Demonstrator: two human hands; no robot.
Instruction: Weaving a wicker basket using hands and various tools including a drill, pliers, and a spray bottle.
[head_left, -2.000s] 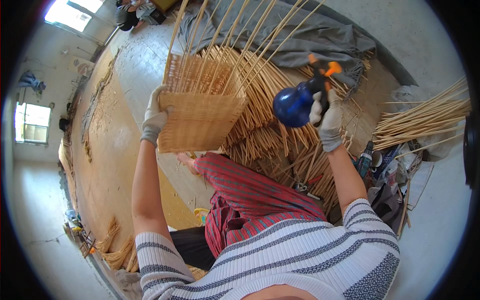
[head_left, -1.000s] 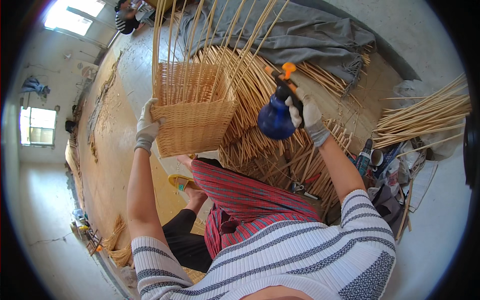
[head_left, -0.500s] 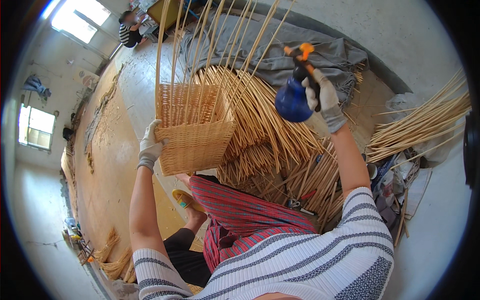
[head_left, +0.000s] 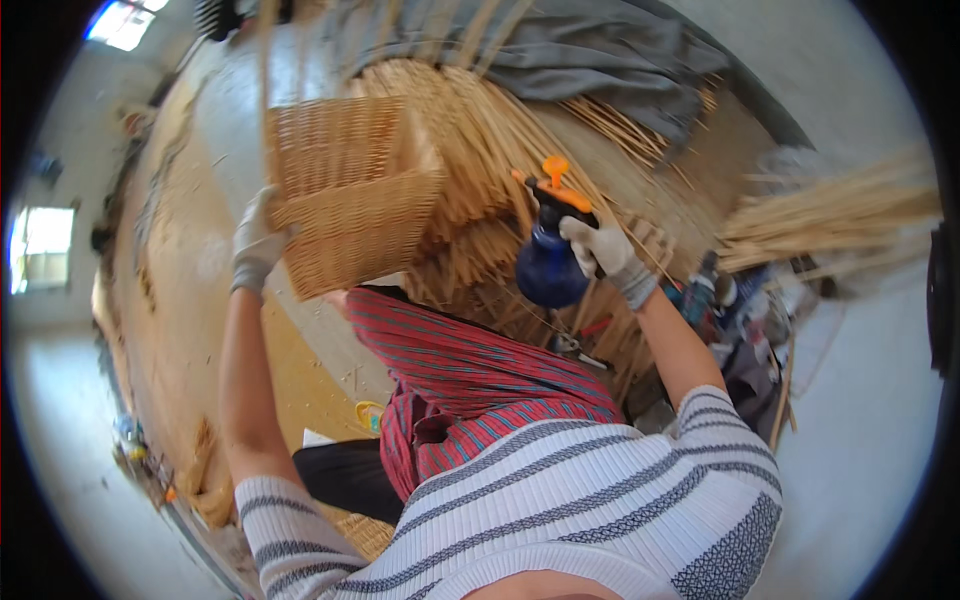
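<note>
My gloved left hand grips the left edge of a square woven wicker basket, whose long upright stakes run up past the top of the picture. The basket is tilted, its open side partly turned up. In my gloved right hand is a blue spray bottle with a black and orange head, held by its handle to the right of the basket. A gap separates bottle and basket. Most fingers of the right hand are hidden behind the handle.
Behind the basket lies a large heap of peeled rods, partly under a grey cloth. Another rod bundle lies at the right. Tools and bags clutter the floor by my right elbow. A red striped cloth covers my lap.
The spray bottle in my right hand has come lower, nearer to me and slightly left. The view has shifted, and the basket appears higher and further left.
</note>
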